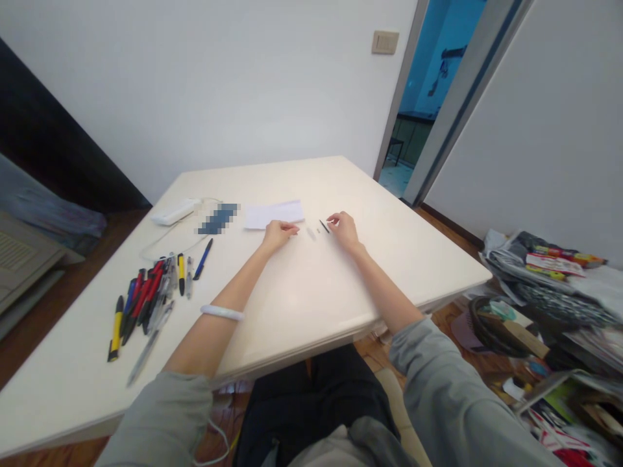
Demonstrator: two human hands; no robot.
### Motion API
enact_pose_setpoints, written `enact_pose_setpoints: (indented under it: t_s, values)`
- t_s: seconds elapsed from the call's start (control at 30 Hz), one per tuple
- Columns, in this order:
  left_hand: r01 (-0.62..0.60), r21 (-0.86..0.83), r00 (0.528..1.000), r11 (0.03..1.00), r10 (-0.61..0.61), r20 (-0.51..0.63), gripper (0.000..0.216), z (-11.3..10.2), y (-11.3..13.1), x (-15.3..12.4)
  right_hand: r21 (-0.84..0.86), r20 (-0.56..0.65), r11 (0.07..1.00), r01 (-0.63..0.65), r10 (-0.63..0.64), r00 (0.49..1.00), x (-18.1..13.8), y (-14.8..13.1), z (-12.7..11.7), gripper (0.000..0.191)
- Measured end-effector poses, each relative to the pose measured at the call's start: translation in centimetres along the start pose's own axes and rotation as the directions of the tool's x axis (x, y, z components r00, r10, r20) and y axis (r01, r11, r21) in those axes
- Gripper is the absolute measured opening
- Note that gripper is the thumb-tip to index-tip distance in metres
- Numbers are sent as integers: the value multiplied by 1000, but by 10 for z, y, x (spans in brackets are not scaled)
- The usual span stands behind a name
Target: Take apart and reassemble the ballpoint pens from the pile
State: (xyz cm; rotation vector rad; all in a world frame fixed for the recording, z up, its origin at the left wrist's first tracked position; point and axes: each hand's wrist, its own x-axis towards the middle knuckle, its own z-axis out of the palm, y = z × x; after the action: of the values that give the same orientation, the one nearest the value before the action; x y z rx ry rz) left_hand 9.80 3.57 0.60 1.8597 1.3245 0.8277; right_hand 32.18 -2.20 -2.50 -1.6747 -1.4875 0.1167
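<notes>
On the white table [311, 285], my left hand [280, 235] rests by the front edge of a white folded paper [274, 215]. Its thumb and fingertips are pinched together, and whatever is between them is too small to name. My right hand [343, 228] is bent into a pinch at a thin black stick, likely a pen part [324, 226]; its fingertips partly cover the grip. Between my hands lie a small clear piece [311, 233] and a tiny light-coloured piece [318, 231].
A pile of red, blue and clear pens [146, 295] lies at the left, with a yellow pen [115, 327] beside it. Behind them are a white power strip [175, 211] with a cord and a blurred-out dark object [218, 219]. Stacked clutter [549, 272] stands right of the table.
</notes>
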Motion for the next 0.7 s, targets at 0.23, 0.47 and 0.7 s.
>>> enact_pose_setpoints:
  t_s: [0.23, 0.47, 0.7]
  values:
    - [37, -197, 999, 980, -42, -23, 20, -6, -13, -18, 49, -55, 998, -38, 41, 998, 0, 10, 0, 19]
    - [41, -386, 999, 922, -46, -4, 13, -12, -6, -26, 249, -124, 936, -251, 287, 950, 2, 30, -15, 23]
    - [129, -390, 990, 912, -139, 3, 9, -10, 5, -35, 273, -134, 910, -313, 358, 924, 2, 41, -15, 18]
